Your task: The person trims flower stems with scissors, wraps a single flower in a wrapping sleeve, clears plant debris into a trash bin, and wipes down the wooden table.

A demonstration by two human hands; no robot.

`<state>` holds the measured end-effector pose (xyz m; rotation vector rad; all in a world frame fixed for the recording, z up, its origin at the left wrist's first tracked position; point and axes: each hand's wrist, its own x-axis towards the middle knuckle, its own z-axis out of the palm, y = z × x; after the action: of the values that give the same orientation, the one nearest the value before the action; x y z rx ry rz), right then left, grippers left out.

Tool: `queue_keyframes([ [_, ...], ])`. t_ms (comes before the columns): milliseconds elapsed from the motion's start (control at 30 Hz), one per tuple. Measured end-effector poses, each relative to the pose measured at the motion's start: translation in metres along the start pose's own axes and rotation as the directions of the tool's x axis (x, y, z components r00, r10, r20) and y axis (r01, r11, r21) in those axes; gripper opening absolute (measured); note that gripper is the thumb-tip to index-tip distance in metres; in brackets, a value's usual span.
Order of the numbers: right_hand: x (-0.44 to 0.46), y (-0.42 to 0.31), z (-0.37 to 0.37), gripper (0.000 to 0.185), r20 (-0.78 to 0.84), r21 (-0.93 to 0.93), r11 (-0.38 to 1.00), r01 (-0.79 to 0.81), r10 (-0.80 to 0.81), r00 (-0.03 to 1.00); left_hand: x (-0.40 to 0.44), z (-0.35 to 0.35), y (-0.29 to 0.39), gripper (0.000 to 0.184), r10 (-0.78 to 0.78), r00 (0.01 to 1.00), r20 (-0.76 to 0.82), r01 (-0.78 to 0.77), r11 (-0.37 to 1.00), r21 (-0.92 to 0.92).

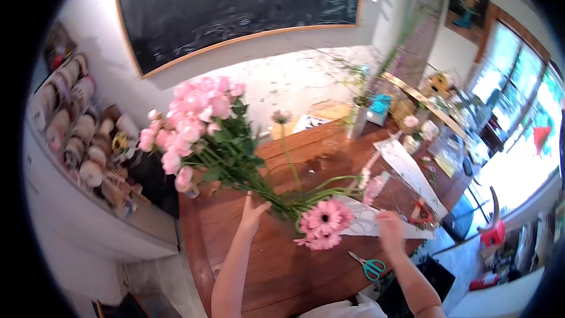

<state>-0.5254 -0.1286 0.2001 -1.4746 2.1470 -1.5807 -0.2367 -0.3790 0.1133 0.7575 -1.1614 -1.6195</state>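
Observation:
My left hand (252, 212) rests at the near side of a bundle of pink roses (203, 112), its thumb and a finger apart against the green stems (256, 182). The rose heads point to the far left. Pink gerberas (325, 219) with dark centres lie just right of this hand, their stems crossing the table. My right hand (391, 229) is over white paper (359, 224) at the table's right side, its fingers blurred. Whether anything is in it cannot be made out. Teal-handled scissors (371, 268) lie on the wood between my forearms.
A wooden table (235, 282) spans the middle. Ribbon spools (76, 135) line the left shelf. A metal vase (356, 121) with tall stems stands at the back. Another white sheet (409, 171) and small flowers (412, 135) lie at the right. A blackboard (235, 6) hangs behind.

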Motion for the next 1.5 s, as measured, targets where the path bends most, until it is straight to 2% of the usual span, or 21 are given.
queue_keyframes([
  [33,-0.021,0.019,0.022,0.012,0.152,0.057,0.983,-0.176,0.165,0.974,-0.009,0.013,0.001,0.074,0.006,1.000,-0.028,-0.007,0.999,-0.042],
  [67,-0.026,0.025,0.039,0.018,0.386,-0.108,0.924,-0.366,0.378,0.842,-0.018,0.025,0.000,0.077,0.004,0.998,-0.062,-0.009,0.997,-0.082],
  [100,-0.035,0.051,0.067,0.030,0.453,-0.102,0.933,-0.346,0.353,0.819,-0.014,0.026,-0.013,0.078,-0.034,0.991,-0.127,0.029,0.999,-0.034],
  [200,-0.031,0.096,0.171,0.082,0.508,0.611,0.775,-0.164,-0.225,0.831,0.003,0.016,-0.037,0.081,-0.098,0.960,-0.264,0.109,0.994,0.031],
  [367,-0.038,0.039,0.222,0.089,0.660,0.259,0.918,-0.301,0.059,0.749,0.006,-0.002,-0.043,0.080,-0.103,0.953,-0.285,0.110,0.994,0.009],
  [567,-0.047,0.007,0.262,0.099,0.657,0.170,0.936,-0.308,0.126,0.744,-0.005,-0.011,-0.010,0.075,-0.100,0.941,-0.324,0.099,0.995,-0.019],
  [667,-0.048,-0.004,0.284,0.104,0.657,0.150,0.940,-0.307,0.137,0.742,0.007,-0.121,-0.034,0.060,-0.106,0.959,-0.262,0.081,0.991,-0.106],
  [767,-0.054,-0.014,0.308,0.109,0.670,0.148,0.942,-0.303,0.130,0.730,0.002,-0.201,-0.029,0.045,0.129,0.990,-0.049,-0.100,0.916,0.387],
  [900,-0.072,-0.011,0.324,0.107,0.643,0.376,0.914,-0.154,-0.138,0.754,-0.023,-0.242,0.010,0.037,0.050,0.979,-0.199,0.032,0.920,0.390],
  [933,-0.079,-0.010,0.319,0.084,0.552,0.433,0.900,-0.046,-0.225,0.803,-0.027,-0.253,0.020,0.035,0.032,0.974,-0.225,0.061,0.917,0.393],
  [1033,-0.073,-0.012,0.239,0.060,0.785,0.350,0.904,-0.245,-0.141,0.604,-0.045,-0.277,0.042,0.029,0.025,0.958,-0.285,0.109,0.890,0.443],
  [1100,-0.077,0.025,0.180,0.040,0.634,0.237,0.969,-0.065,-0.104,0.767,-0.054,-0.284,0.048,0.026,0.087,0.937,-0.338,0.104,0.856,0.506],
  [1167,-0.061,0.086,0.105,0.036,0.571,-0.048,0.995,-0.090,0.101,0.815,-0.065,-0.278,0.046,0.022,0.261,0.873,-0.413,0.068,0.772,0.632],
  [1200,-0.039,0.103,0.051,0.029,0.534,-0.258,0.927,-0.270,0.370,0.760,-0.077,-0.268,0.040,0.021,0.395,0.805,-0.443,0.050,0.699,0.713],
  [1233,-0.042,0.163,0.023,0.023,0.286,-0.349,0.880,-0.324,0.429,0.857,-0.095,-0.254,0.026,0.020,0.517,0.724,-0.457,0.044,0.626,0.778],
  [1267,-0.054,0.254,-0.010,0.020,0.053,-0.346,0.906,-0.242,0.276,0.960,-0.114,-0.235,0.002,0.019,0.580,0.672,-0.460,0.043,0.589,0.807],
  [1300,-0.038,0.288,-0.059,0.020,-0.022,-0.533,0.786,-0.313,0.357,0.934,-0.143,-0.212,-0.036,0.018,0.601,0.648,-0.468,0.044,0.585,0.810],
  [1367,-0.029,0.351,-0.129,0.019,-0.028,-0.788,0.573,-0.225,0.331,0.943,-0.210,-0.168,-0.129,0.018,0.417,0.751,-0.512,0.057,0.731,0.680],
  [1400,-0.027,0.367,-0.153,0.018,0.030,-0.851,0.508,-0.133,0.299,0.954,-0.222,-0.056,-0.132,0.017,0.296,0.877,-0.379,0.149,0.582,0.799],
  [1467,-0.019,0.406,-0.184,0.009,0.245,-0.864,0.499,0.061,0.311,0.918,-0.245,0.063,-0.186,0.029,-0.027,0.961,-0.274,0.212,0.706,0.676],
  [1500,-0.019,0.434,-0.194,0.007,0.364,-0.832,0.527,0.173,0.284,0.887,-0.248,0.125,-0.194,0.037,-0.189,0.965,-0.181,0.260,0.617,0.743],
])
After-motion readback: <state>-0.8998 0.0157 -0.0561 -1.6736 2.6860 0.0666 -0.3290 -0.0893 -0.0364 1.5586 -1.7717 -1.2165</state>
